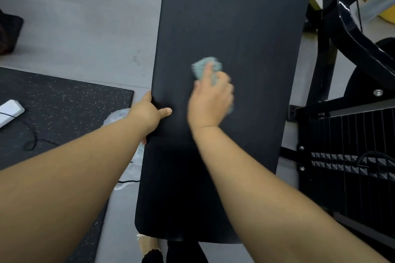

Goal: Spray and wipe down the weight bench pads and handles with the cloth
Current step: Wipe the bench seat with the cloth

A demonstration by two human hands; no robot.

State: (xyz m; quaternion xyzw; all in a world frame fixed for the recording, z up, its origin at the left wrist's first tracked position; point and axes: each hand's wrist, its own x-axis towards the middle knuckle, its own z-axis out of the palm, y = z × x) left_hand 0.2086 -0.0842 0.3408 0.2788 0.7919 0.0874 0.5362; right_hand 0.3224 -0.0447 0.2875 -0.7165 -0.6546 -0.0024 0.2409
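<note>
A long black bench pad (235, 17) runs up the middle of the view. My right hand (210, 98) presses a crumpled light blue cloth (206, 66) onto the pad's middle, with the fingers over the cloth and motion blur around them. My left hand (149, 113) grips the pad's left edge, thumb on top and fingers wrapped underneath. No spray bottle is in view.
A black and yellow machine frame (352, 34) and a ribbed black footplate (350, 166) stand to the right. On the left lie a speckled rubber mat (64, 109), a white power strip (10, 111) with a cable, and a clear plastic bag (119, 117) on the grey floor.
</note>
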